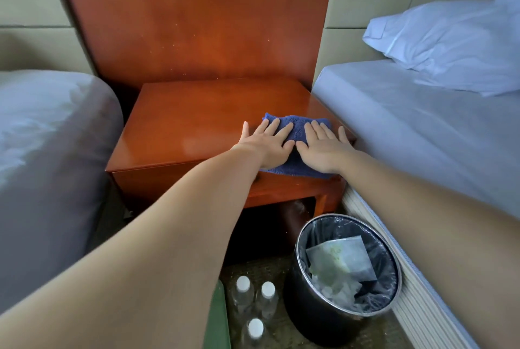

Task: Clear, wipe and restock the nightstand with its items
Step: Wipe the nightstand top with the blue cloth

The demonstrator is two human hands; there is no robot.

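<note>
The nightstand (183, 123) is cleared: nothing stands on its top except the blue cloth (298, 124), which lies on the front right part of that top and reaches its front edge. So the first step looks done and the wiping is the step in hand. Both hands lie flat on the cloth with fingers straight and spread, pressing it down and gripping nothing. The left hand (266, 143) is on the cloth's left half and the right hand (327, 148) on its right half, thumbs close together. How much of the top has been wiped cannot be told from the wood. The left and rear parts of the top lie bare and well apart from the cloth, so I judge that some passes may remain there. Restocking is not yet begun. Three capped water bottles (268, 291) stand on the floor in front of the nightstand, and they are probably the items to go back on it. Just to their right, also in front of the nightstand, a lined bin (312, 317) holds wrappers and other rubbish.
</note>
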